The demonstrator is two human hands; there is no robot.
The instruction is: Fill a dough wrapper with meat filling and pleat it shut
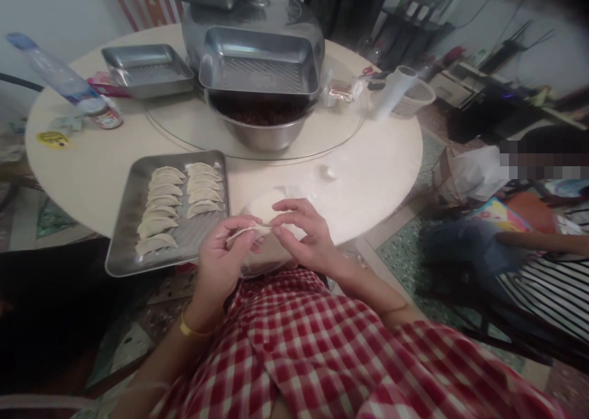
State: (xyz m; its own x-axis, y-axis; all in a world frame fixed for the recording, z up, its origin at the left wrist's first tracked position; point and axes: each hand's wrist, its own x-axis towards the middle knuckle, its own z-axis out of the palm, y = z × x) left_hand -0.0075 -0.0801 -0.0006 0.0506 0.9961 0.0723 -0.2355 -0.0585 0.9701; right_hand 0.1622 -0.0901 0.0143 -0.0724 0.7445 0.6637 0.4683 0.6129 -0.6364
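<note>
Between my two hands, near the table's front edge, is a folded dumpling point(248, 230). My left hand point(225, 247) grips its left part between thumb and fingers. My right hand point(306, 232) pinches the dumpling's right end with thumb and index finger, the other fingers loosely bent. Just beyond and below my hands lies a stack of pale round dumpling wrappers point(267, 204), partly covered by them. To the left, a metal tray point(193, 238) holds two rows of shaped dumplings point(159, 201).
A metal bowl of dark filling point(271, 134) stands behind, with an empty-looking metal tray point(260, 57) over its back. Another tray point(151, 69), a plastic bottle point(69, 78) and a white basket point(416, 97) stand around the round table point(377, 161). A person point(519, 253) sits at right.
</note>
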